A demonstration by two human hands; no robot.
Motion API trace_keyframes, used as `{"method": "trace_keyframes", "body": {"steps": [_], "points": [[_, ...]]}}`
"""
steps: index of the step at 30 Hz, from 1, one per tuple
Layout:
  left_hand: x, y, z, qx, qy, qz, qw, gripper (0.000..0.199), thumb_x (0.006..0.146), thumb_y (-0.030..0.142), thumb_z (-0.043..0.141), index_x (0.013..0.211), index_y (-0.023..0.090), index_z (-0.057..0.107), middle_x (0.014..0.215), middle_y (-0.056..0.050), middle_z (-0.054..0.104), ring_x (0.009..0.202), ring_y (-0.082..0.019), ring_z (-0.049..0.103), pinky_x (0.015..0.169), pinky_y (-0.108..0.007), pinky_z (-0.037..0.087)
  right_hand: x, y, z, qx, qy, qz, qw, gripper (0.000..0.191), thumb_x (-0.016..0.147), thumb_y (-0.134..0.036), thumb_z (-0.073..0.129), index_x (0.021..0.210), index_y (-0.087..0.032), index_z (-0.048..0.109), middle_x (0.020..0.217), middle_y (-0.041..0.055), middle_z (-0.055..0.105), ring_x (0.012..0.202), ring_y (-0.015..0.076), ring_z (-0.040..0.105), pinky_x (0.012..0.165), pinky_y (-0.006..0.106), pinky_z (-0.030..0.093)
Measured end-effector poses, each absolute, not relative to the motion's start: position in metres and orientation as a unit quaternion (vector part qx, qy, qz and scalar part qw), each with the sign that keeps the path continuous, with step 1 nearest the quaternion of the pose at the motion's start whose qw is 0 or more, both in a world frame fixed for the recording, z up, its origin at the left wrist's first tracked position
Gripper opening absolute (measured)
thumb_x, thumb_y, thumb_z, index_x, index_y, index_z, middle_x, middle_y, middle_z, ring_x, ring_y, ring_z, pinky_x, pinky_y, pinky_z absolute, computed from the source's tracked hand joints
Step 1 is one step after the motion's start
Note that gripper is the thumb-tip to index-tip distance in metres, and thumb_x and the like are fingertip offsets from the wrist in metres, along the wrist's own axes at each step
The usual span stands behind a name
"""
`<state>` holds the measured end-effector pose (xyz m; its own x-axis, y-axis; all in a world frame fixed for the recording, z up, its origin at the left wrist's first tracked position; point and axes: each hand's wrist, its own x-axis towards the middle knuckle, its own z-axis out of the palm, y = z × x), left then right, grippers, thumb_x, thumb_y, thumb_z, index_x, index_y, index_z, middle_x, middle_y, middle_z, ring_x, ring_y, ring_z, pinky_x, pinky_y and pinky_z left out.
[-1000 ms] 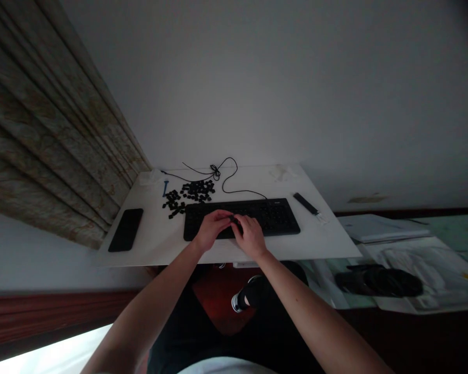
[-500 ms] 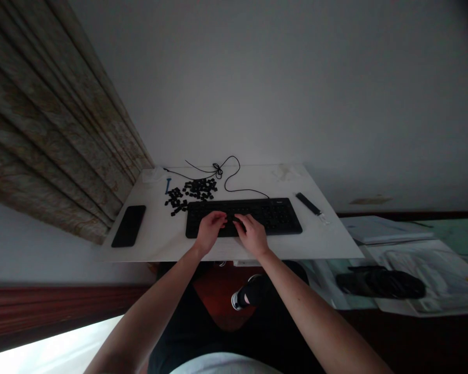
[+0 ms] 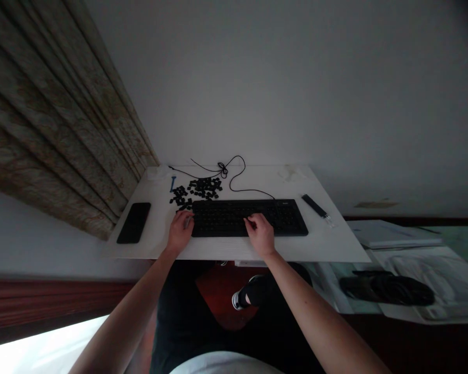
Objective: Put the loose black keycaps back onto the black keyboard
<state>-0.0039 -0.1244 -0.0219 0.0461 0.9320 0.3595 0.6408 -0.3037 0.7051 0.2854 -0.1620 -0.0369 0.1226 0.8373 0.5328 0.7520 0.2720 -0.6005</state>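
White bench [image 3: 335,244] holds one long black keyboard [image 3: 220,219]; your left hand [image 3: 180,229] curls by its end, right hand [image 3: 262,234] over it, grips unclear.

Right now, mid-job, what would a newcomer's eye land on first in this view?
Probably the scatter of loose black keycaps on the white table, beyond the left end of the black keyboard. Next, the two bare hands: the left hand at the keyboard's left end, the right hand over its near edge, right of centre. Then the patterned curtain filling the picture's upper left.
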Motion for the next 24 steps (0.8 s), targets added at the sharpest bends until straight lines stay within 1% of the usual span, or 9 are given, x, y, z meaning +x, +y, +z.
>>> {"method": "trace_keyframes", "body": {"steps": [4,9,12,14,17,19,21,24], "points": [[-0.005,-0.125,-0.023,0.702,0.556,0.389,0.217,0.015,0.088,0.019,0.053,0.097,0.022,0.065,0.104,-0.005,0.063,0.1,-0.02,0.062,0.095,-0.037,0.05,0.285,-0.163,-0.037,-0.612,-0.638,0.056,0.465,0.022,0.095,-0.038,0.052,0.086,-0.02,0.061,0.087,0.0089,0.067,0.076,0.0205,0.063,0.07,0.033,0.05],[-0.005,-0.125,-0.022,0.715,0.548,0.372,0.224,0.019,0.084,0.015,0.057,0.099,0.022,0.066,0.112,-0.006,0.061,0.109,-0.021,0.059,0.103,-0.041,0.046,0.277,-0.163,-0.024,-0.632,-0.608,0.085,0.473,0.027,0.092,-0.045,0.056,0.092,-0.02,0.066,0.083,0.0074,0.07,0.068,0.02,0.062,0.068,0.034,0.05],[-0.005,-0.125,-0.023,0.716,0.542,0.378,0.225,0.022,0.082,0.013,0.058,0.1,0.023,0.066,0.115,-0.006,0.06,0.112,-0.022,0.058,0.105,-0.042,0.044,0.264,-0.159,-0.015,-0.619,-0.592,0.151,0.494,0.029,0.088,-0.046,0.061,0.097,-0.02,0.07,0.09,0.0082,0.073,0.068,0.0191,0.063,0.069,0.034,0.052],[-0.006,-0.126,-0.023,0.714,0.537,0.385,0.23,0.023,0.082,0.012,0.058,0.1,0.022,0.066,0.116,-0.006,0.06,0.112,-0.022,0.058,0.104,-0.042,0.045,0.253,-0.156,-0.01,-0.603,-0.578,0.238,0.496,0.028,0.085,-0.045,0.064,0.096,-0.02,0.072,0.086,0.007,0.073,0.065,0.0183,0.064,0.066,0.033,0.052],[-0.007,-0.126,-0.024,0.716,0.532,0.384,0.238,0.022,0.081,0.012,0.058,0.099,0.022,0.066,0.113,-0.006,0.061,0.11,-0.022,0.058,0.102,-0.041,0.046,0.234,-0.152,-0.003,-0.569,-0.552,0.408,0.453,0.024,0.081,-0.04,0.068,0.093,-0.019,0.072,0.075,0.0038,0.072,0.06,0.0163,0.064,0.057,0.029,0.051],[-0.008,-0.125,-0.025,0.718,0.53,0.384,0.238,0.023,0.08,0.011,0.058,0.098,0.022,0.066,0.111,-0.006,0.061,0.109,-0.022,0.058,0.101,-0.041,0.046,0.223,-0.15,0.001,-0.55,-0.541,0.483,0.414,0.02,0.08,-0.035,0.069,0.09,-0.018,0.072,0.072,0.0028,0.071,0.058,0.0148,0.064,0.053,0.026,0.049],[-0.009,-0.125,-0.027,0.718,0.525,0.389,0.24,0.025,0.078,0.008,0.056,0.098,0.022,0.066,0.11,-0.006,0.062,0.109,-0.022,0.058,0.101,-0.041,0.046,0.216,-0.148,0.007,-0.541,-0.549,0.513,0.379,0.016,0.079,-0.03,0.069,0.088,-0.017,0.072,0.07,0.0023,0.071,0.058,0.014,0.064,0.051,0.023,0.047],[-0.01,-0.124,-0.028,0.713,0.518,0.398,0.254,0.031,0.076,0.004,0.052,0.098,0.021,0.066,0.11,-0.005,0.062,0.107,-0.021,0.059,0.099,-0.039,0.047,0.211,-0.143,0.013,-0.534,-0.593,0.509,0.324,0.013,0.079,-0.026,0.068,0.087,-0.018,0.075,0.071,0.0023,0.072,0.059,0.0141,0.063,0.048,0.022,0.044]]}}
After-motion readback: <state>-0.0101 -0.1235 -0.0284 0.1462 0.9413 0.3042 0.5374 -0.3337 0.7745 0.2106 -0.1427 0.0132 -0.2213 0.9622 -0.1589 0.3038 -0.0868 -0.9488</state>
